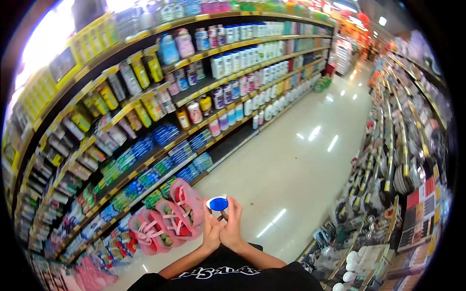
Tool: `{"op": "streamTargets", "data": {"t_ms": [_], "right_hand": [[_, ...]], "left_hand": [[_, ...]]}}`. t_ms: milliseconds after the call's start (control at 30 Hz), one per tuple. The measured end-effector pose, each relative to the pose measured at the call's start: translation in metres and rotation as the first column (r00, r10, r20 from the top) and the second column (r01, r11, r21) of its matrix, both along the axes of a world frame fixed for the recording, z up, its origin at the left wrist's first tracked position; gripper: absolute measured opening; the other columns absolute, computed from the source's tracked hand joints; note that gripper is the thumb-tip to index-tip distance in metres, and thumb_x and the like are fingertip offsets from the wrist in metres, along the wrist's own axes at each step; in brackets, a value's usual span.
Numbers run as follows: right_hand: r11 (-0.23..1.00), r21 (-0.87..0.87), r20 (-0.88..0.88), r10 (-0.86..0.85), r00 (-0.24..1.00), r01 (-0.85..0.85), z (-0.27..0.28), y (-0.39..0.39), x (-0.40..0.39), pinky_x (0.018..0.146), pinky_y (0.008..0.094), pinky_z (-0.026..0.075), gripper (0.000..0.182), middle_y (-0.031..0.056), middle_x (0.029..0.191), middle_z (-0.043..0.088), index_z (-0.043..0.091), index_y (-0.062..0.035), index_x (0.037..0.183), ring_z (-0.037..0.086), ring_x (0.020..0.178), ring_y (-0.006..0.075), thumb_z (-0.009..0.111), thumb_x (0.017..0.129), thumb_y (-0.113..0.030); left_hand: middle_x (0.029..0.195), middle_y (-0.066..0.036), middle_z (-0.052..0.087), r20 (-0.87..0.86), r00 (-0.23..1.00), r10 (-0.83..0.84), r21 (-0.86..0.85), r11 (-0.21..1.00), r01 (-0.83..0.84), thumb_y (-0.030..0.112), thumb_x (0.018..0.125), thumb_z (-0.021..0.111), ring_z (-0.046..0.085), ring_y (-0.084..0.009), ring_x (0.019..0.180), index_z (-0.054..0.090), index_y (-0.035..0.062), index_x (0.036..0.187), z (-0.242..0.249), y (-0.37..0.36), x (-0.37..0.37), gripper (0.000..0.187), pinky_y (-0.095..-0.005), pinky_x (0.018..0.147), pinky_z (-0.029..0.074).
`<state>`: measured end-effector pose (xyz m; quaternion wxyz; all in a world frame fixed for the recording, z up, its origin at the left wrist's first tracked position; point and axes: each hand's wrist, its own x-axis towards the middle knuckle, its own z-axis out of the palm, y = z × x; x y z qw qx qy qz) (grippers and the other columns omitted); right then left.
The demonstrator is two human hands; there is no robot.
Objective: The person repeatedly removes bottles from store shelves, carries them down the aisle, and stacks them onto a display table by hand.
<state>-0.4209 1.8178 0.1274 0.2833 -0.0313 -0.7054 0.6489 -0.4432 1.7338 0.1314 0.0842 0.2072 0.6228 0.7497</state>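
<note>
A small white container with a blue oval top (218,203) is held up in front of my chest, its blue end facing me. My left hand (211,233) grips it from the left side, fingers closed around it. From the other side my right hand (232,227) is closed on the same container, the two hands touching at the palms. The lower part of the container is hidden by my fingers, so its exact kind cannot be made out. Just left of my hands are several pink bags (167,218) with red and green contents.
Long shelves (194,101) of bottles and boxed goods run along the left. On the right, a display of cookware (400,179) in plastic wrap lines the aisle. Between them stretches a glossy tiled floor (281,169). Green bottles (322,84) stand at the far shelf end.
</note>
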Motion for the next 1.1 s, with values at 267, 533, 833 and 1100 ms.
{"op": "streamTargets", "data": {"t_ms": [267,533,833,1100], "right_hand": [[0.956,-0.051,0.043,-0.288,0.957,0.29,-0.004,0.054,0.021,0.097,0.0393,0.046,0.076,0.0245,0.14,0.023,0.026,0.0051,0.144,0.039,0.125,0.0372,0.069,0.087,-0.02],[0.881,0.015,0.068,-0.473,0.878,0.473,-0.009,0.085,0.035,0.097,0.0392,0.046,0.074,0.0254,0.139,0.023,0.027,0.007,0.142,0.04,0.125,0.0369,0.068,0.088,-0.022],[0.892,0.056,0.066,-0.452,0.89,0.449,-0.005,0.096,0.03,0.095,0.0379,0.048,0.073,0.0241,0.138,0.025,0.027,0.0056,0.143,0.041,0.123,0.0364,0.068,0.088,-0.021],[0.91,0.014,0.131,-0.414,0.901,0.415,-0.013,0.091,0.026,0.096,0.0382,0.047,0.074,0.0235,0.137,0.025,0.026,0.0047,0.143,0.04,0.124,0.0358,0.069,0.086,-0.015]], "left_hand": [[0.145,-0.02,0.027,0.075,0.97,-0.23,0.004,0.973,0.23,0.012,0.077,0.053,0.03,-0.0286,0.136,0.0,-0.0004,0.15,0.007,0.069,0.005,0.091,-0.0424,0.109,0.031],[0.142,-0.021,0.031,0.066,0.9,-0.432,0.033,0.902,0.431,0.014,0.077,0.053,0.032,-0.0291,0.134,0.002,-0.0031,0.149,-0.002,0.107,0.003,0.09,-0.0379,0.112,0.025],[0.14,-0.018,0.031,0.126,0.896,-0.427,0.08,0.904,0.419,0.011,0.076,0.053,0.036,-0.0301,0.132,0.0,0.0037,0.15,-0.001,0.116,-0.001,0.092,-0.0449,0.108,0.036],[0.142,-0.018,0.032,0.171,0.908,-0.382,0.08,0.924,0.373,0.01,0.08,0.049,0.037,-0.0271,0.13,0.002,0.0018,0.151,-0.015,0.11,-0.003,0.086,-0.0359,0.103,0.038]]}}
